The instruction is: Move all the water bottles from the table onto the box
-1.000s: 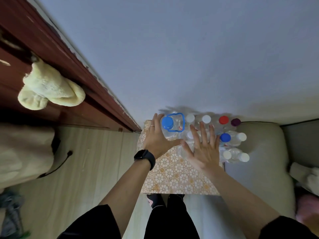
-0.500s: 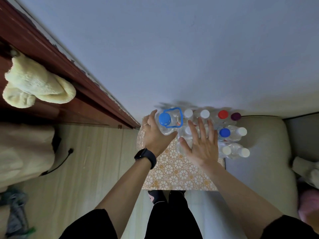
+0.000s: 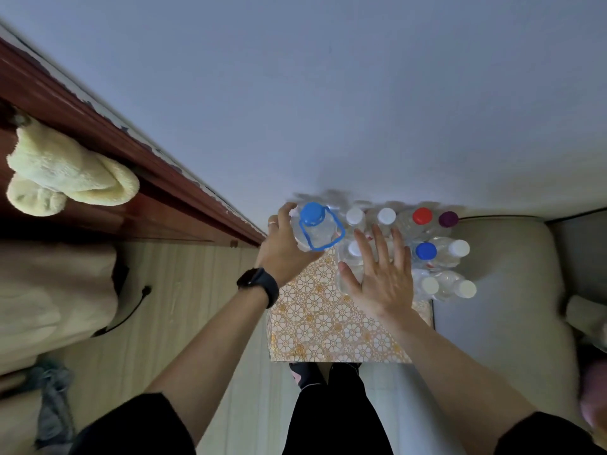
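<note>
Left hand (image 3: 282, 247), arm extended, wraps its curled fingers round the blue-capped handled bottle (image 3: 317, 229) at the far left corner of the patterned box (image 3: 328, 326). Right hand (image 3: 382, 280) holds nothing: palm down, fingers straight and spread over the white-capped bottles (image 3: 353, 249) just beside it.

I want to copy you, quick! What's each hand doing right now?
Left hand: holding the blue-capped bottle, fingers curled around it.
Right hand: open, fingers spread over the white-capped bottles.
</note>
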